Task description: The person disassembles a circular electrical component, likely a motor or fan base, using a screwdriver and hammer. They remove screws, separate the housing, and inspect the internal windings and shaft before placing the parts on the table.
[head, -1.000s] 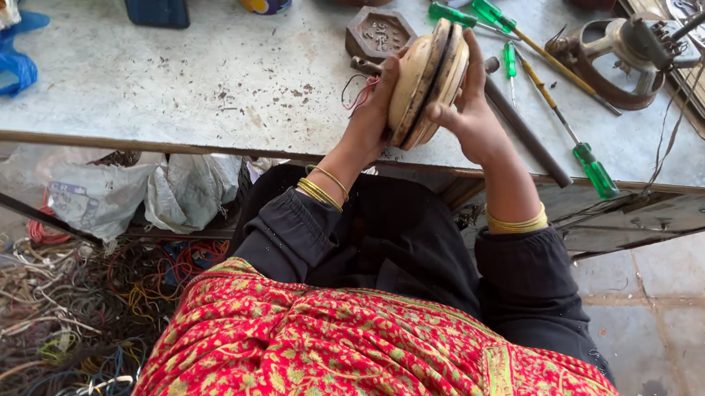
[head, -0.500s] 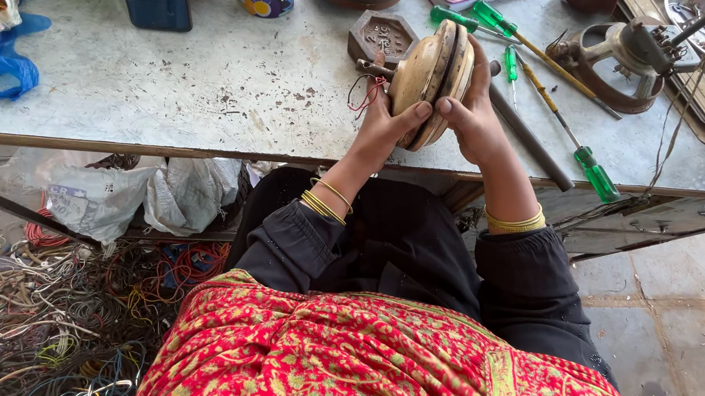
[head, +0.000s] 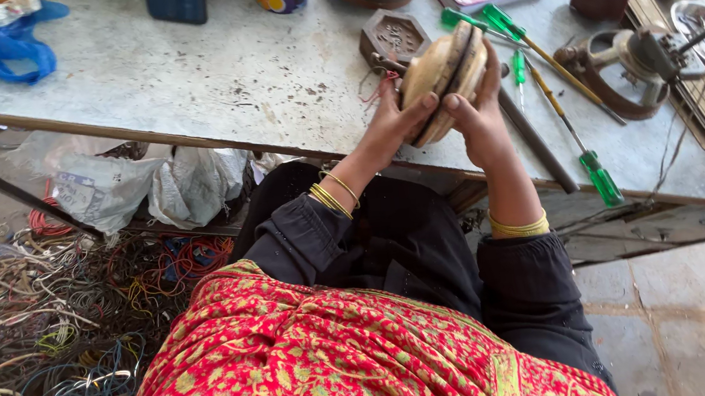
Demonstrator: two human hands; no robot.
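You hold the disc (head: 444, 77) on edge between both hands, upper centre of frame over the table (head: 186, 76): left hand (head: 392, 121) cups its lower-left face, right hand (head: 474, 117) wraps the right (flat faces sideways, equally near).

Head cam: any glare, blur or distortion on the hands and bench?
Head view: soft even daylight, no harsh glare on the table; left hand and right hand on the round metal part are sharp; wide-angle bending at edges; wire pile dimmer.
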